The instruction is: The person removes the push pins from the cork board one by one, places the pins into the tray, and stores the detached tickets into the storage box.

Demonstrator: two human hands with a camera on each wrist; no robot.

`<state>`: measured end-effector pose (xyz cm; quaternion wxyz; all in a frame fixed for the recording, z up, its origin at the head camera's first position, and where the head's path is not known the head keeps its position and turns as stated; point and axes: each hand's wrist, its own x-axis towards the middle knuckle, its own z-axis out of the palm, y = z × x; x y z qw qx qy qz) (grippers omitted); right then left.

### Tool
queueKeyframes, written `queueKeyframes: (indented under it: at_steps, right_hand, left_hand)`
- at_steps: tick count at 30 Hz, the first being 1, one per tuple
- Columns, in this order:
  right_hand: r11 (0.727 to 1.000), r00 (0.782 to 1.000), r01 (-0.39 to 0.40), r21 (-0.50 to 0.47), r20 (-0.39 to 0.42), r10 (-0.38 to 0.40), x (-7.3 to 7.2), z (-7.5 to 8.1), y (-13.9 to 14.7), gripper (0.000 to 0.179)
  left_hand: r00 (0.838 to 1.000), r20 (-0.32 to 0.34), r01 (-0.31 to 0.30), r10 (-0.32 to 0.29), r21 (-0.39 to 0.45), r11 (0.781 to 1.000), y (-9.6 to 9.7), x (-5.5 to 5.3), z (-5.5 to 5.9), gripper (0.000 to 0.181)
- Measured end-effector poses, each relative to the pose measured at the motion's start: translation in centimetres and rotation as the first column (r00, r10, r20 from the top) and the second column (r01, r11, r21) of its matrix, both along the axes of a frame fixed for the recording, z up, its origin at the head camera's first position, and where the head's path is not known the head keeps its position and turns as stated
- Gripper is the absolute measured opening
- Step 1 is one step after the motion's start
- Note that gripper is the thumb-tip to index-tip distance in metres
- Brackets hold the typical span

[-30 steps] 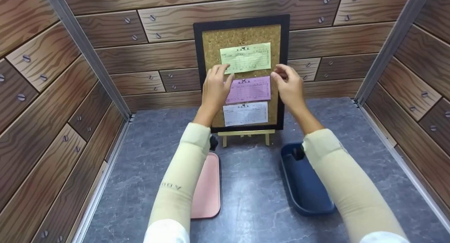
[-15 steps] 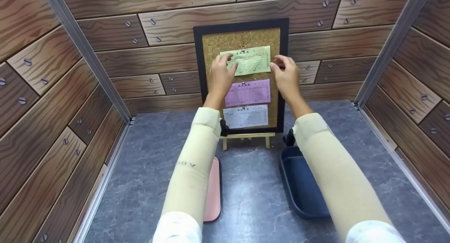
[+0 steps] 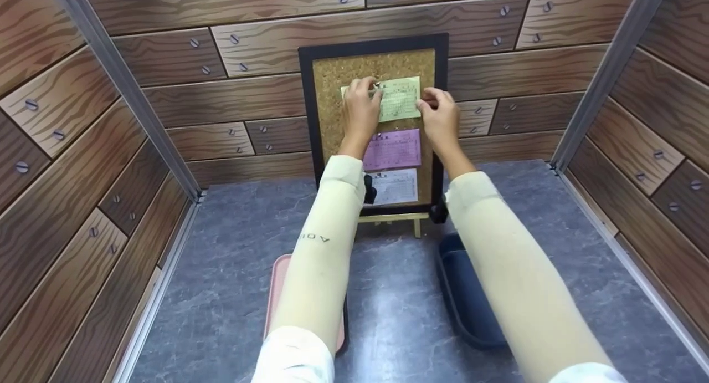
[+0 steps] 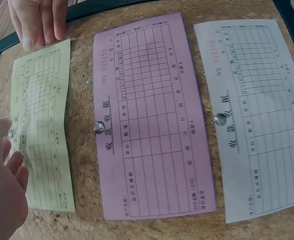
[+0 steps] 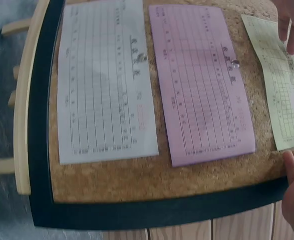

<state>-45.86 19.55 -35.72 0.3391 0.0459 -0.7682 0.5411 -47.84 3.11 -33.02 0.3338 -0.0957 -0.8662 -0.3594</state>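
A light-green printed receipt slip hangs on the framed cork board, fixed by a push pin with a clear head. My left hand covers the slip's left part, its thumb and fingertips apart on either side of that pin. At the slip's right edge is my right hand; its fingertips lie close to the edge, and I see no clear pinch. Below hang a purple slip and a white slip, each with its own pin.
The board leans on a small wooden easel against the wood-patterned back wall. A pink tray lies under my left forearm and a dark blue tray beside my right. Metal rails edge the side walls.
Both hands have moved up the board from beside the purple slip to the green one. The left hand has also moved right, to the green slip's pin. The slips stay pinned.
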Motion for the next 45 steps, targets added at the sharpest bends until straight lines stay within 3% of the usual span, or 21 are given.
queueKeyframes:
  at_steps: [8, 16, 21, 29, 45]
  right_hand:
    - [0.998, 0.998, 0.008, -0.063, 0.059, -0.004, -0.2, -0.3, -1.0, 0.03]
    - [0.992, 0.999, -0.023, -0.124, 0.034, 0.027, -0.2, -0.3, -1.5, 0.028]
    - [0.995, 0.999, -0.033, -0.098, 0.011, 0.035, -0.3, -0.4, -1.7, 0.024]
    - [0.999, 1.0, -0.007, -0.048, -0.002, 0.007, -0.4, -0.3, -1.4, 0.024]
    - [0.999, 1.0, 0.006, -0.034, -0.011, -0.007, -0.7, -0.1, -1.0, 0.026]
  left_hand:
    - [0.998, 0.016, -0.052, 0.053, -0.035, 0.998, 0.4, -0.5, 0.1, 0.02]
    - [0.997, -0.019, -0.072, 0.071, -0.06, 0.996, 0.2, -0.7, -0.1, 0.017]
    - [0.996, -0.043, -0.082, 0.079, -0.076, 0.994, 0.0, -0.8, -0.1, 0.016]
    - [0.996, -0.028, -0.081, 0.08, -0.064, 0.995, 0.1, -1.1, 0.2, 0.013]
    - [0.997, 0.052, -0.047, 0.049, -0.036, 0.998, 0.5, -0.9, 1.0, 0.016]
